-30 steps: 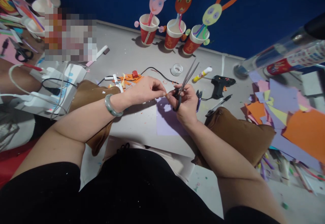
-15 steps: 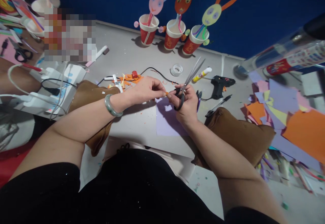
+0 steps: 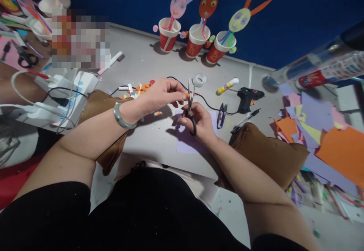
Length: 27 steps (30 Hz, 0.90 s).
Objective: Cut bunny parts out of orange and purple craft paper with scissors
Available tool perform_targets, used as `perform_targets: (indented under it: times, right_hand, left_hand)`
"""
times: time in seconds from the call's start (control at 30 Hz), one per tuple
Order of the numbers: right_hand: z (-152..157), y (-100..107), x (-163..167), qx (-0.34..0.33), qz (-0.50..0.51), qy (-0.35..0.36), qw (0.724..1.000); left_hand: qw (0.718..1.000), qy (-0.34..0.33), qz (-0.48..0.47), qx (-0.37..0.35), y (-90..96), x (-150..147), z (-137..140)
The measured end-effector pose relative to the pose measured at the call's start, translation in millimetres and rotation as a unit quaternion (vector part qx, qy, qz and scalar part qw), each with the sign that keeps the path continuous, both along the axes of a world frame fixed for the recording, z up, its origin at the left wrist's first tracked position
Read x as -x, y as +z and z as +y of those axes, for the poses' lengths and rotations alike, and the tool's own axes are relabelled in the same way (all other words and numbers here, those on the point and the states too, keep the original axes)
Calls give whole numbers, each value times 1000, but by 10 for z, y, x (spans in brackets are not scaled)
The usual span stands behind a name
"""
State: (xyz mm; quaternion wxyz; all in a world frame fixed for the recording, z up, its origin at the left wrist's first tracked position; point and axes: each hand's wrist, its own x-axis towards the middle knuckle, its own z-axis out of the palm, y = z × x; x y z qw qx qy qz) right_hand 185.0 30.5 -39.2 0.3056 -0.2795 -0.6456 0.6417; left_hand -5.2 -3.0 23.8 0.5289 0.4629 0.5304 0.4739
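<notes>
Beyond the lilac paper (image 3: pixel 187 145), three cup figures (image 3: pixel 196 46) stand assembled; at its far edge, your left grip (image 3: pixel 159 97) pinches a small orange piece (image 3: pixel 187 96), apparently unfinished, and your right grip (image 3: pixel 201 121) holds the scissors (image 3: pixel 190 105), blades parted.

Small orange scrap (image 3: pixel 187 96) in left grip (image 3: pixel 162 96); open scissors (image 3: pixel 190 106) in right grip (image 3: pixel 202 121); lilac paper (image 3: pixel 187 144) below
</notes>
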Motion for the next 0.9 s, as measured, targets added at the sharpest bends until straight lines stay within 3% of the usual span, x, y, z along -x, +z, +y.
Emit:
perform_targets:
  times: [0.9]
  right_hand:
    - [4, 0, 18, 27, 5, 0, 1000]
  left_hand:
    - [1000, 19, 2, 1, 43, -8, -3]
